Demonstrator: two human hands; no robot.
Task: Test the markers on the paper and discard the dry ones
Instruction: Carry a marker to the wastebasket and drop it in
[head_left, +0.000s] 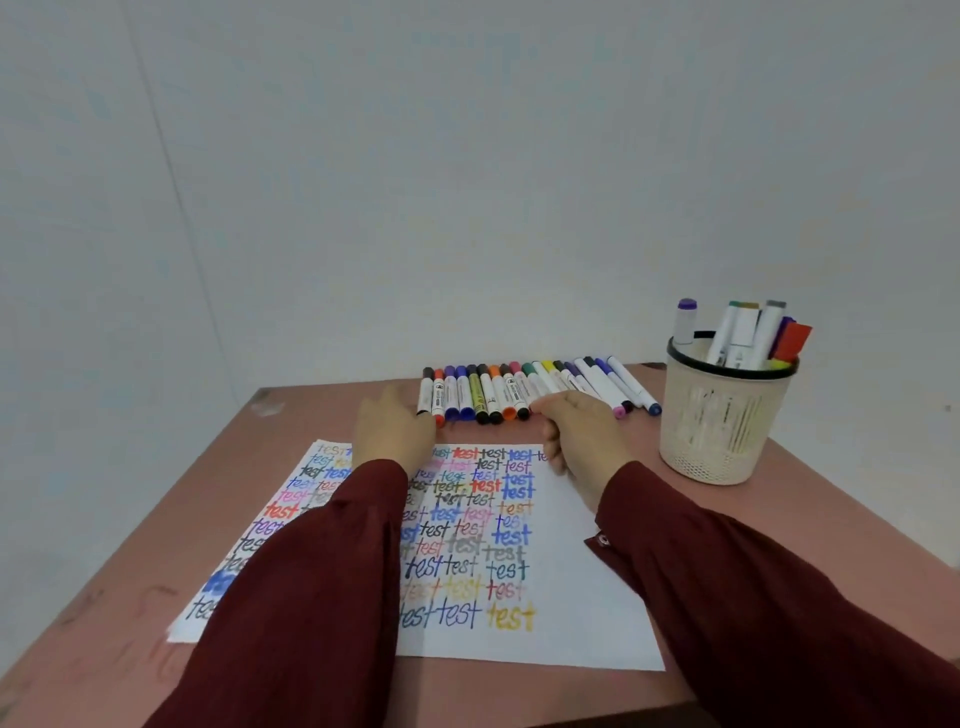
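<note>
Table (779, 499), paper (571, 597), markers (498, 395), basket (722, 431)

The paper (571, 597) is looking matt; the markers (483, 397) are showing smooth, glossy plastic; the cup (717, 431) is showing perforated plastic; the sleeves (311, 597) are looking like cloth; the table (831, 519) is looking matt and scuffed.

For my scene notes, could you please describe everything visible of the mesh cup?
The mesh cup is cream and round with a black rim; it looks like perforated plastic. It stands upright on the pinkish table near its far right edge, just right of the marker row; whether they touch is unclear. Several capped markers stand inside, poking above the rim.
</note>
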